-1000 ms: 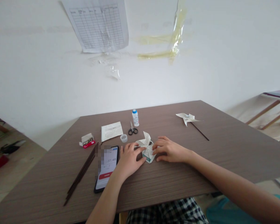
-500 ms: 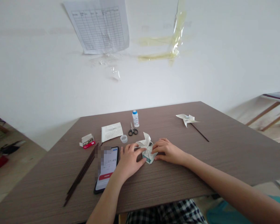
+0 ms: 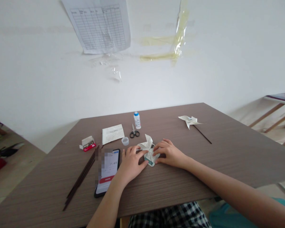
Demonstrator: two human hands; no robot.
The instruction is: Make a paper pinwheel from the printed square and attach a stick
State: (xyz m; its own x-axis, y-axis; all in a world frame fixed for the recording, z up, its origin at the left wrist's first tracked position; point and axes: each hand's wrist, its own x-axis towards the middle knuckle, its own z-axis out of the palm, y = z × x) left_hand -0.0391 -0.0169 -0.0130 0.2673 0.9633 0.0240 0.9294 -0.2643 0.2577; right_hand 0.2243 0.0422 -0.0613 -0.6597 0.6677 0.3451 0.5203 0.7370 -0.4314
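A partly folded paper pinwheel (image 3: pixel 150 155) made from a printed page lies on the table before me, one blade standing up at its far side. My left hand (image 3: pixel 132 161) grips its left side, thumb at the near corner and fingers across the paper. From the right, my right hand (image 3: pixel 168 153) pinches the opposite edge between thumb and fingers. My fingers hide parts of the paper. Close by are black-handled scissors (image 3: pixel 134 133), a small clear plastic cup (image 3: pixel 125 141) and a white bottle with a blue cap (image 3: pixel 137 120).
A phone (image 3: pixel 108 172) lies beside my left forearm, with dark thin sticks (image 3: pixel 82 177) further left. Beyond them are a red-and-white small box (image 3: pixel 88 144) and printed paper sheets (image 3: pixel 113 134). At the back right lies another pinwheel on a stick (image 3: pixel 190 121). A wall borders the table (image 3: pixel 228 158).
The camera view has shifted slightly. Both hands keep their hold on the paper pinwheel, and my right fingers have shifted slightly along its edge.
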